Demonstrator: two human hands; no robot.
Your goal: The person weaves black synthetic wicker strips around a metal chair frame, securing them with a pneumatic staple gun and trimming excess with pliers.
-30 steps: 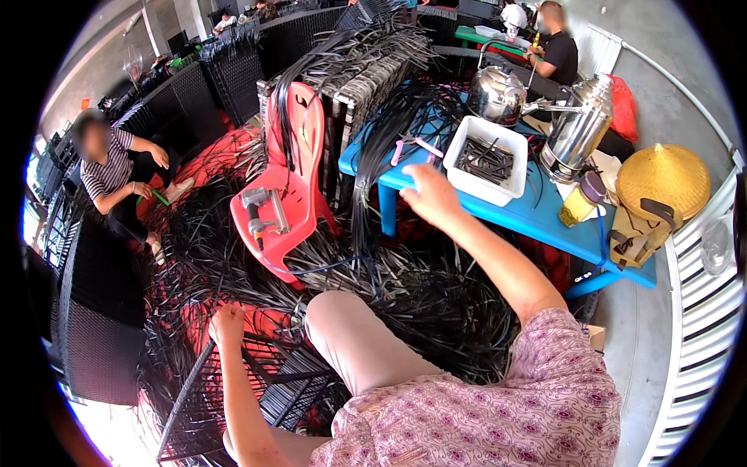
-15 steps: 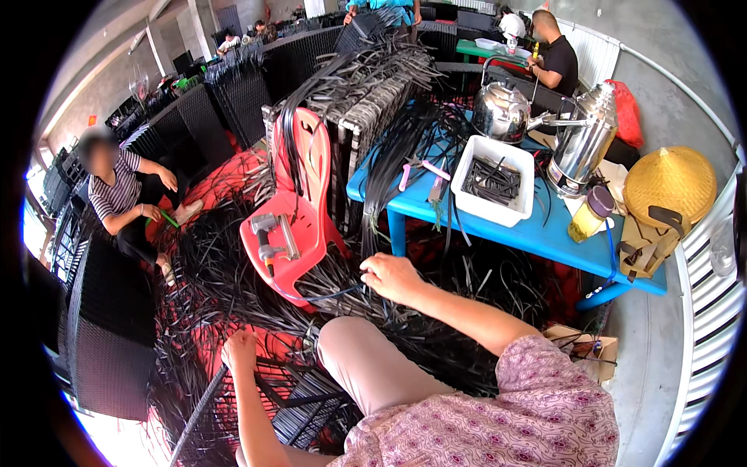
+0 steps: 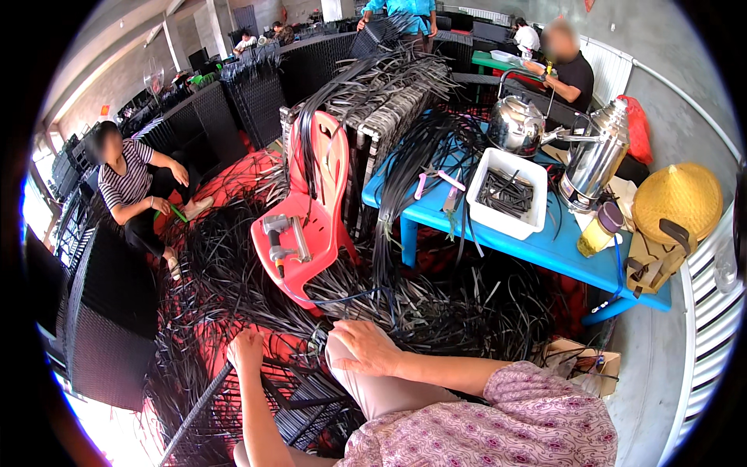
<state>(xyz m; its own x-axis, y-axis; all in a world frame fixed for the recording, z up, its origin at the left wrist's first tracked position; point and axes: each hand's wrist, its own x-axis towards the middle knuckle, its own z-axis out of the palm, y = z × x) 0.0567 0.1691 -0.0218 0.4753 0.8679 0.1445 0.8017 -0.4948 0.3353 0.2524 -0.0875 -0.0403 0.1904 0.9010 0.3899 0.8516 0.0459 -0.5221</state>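
My left hand is closed around the top corner of a black, partly woven frame, which leans at the lower left by my legs. Over my raised knee lies my right hand, its fingers loosely stretched and nothing in them. Ahead of it, a pink-red plastic chair carries a grey nail gun. A thin dark air hose runs from the tool across the seat's front toward the strips. Long black plastic strips are heaped over the floor around the chair.
A blue table at right holds a white tray of short black pieces, pink-handled scissors, a kettle, a metal flask and a straw hat. A co-worker sits at far left beside dark woven panels.
My right hand has come down from near the air hose onto my knee, its fingers loosening. The view has shifted slightly, while my left hand keeps its hold on the frame.
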